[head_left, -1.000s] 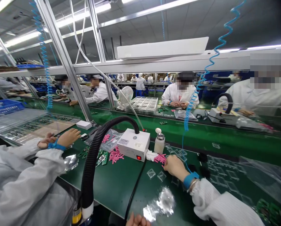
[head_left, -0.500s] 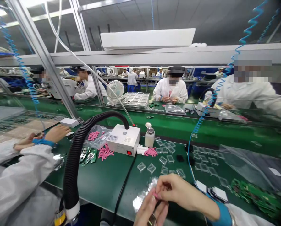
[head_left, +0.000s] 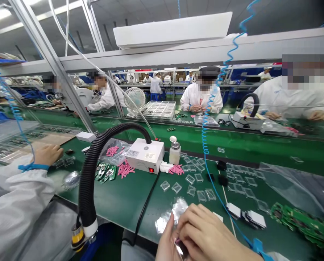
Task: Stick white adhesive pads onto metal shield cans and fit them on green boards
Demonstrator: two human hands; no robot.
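Observation:
My left hand (head_left: pixel 166 241) is at the bottom of the view, closed around a small shiny, dark-faced part (head_left: pixel 181 250). My right hand (head_left: pixel 205 230) reaches over it from the right with curled fingers. A bit of pink strip (head_left: pixel 177 240) shows at the right fingertips, against the part; the fingers hide most of both. Just beyond my hands lie crumpled silvery film pieces (head_left: pixel 179 206). Clear plastic frames (head_left: pixel 176 187) are spread across the green bench behind them. A blue band (head_left: pixel 257 246) circles my right wrist.
A white box (head_left: pixel 145 154) with a black hose (head_left: pixel 87 181) stands ahead, beside pink strips (head_left: pixel 125 169) and a bottle (head_left: pixel 174 153). Green circuit boards (head_left: pixel 300 223) and white cards (head_left: pixel 254 219) lie right. A blue coiled air line (head_left: pixel 205 137) hangs down. A co-worker's hand (head_left: pixel 49 154) is at left.
My right hand has turned and closed further over the part in my left hand, covering more of the pink strip. The co-worker's hand at left moved left. The view has shifted slightly.

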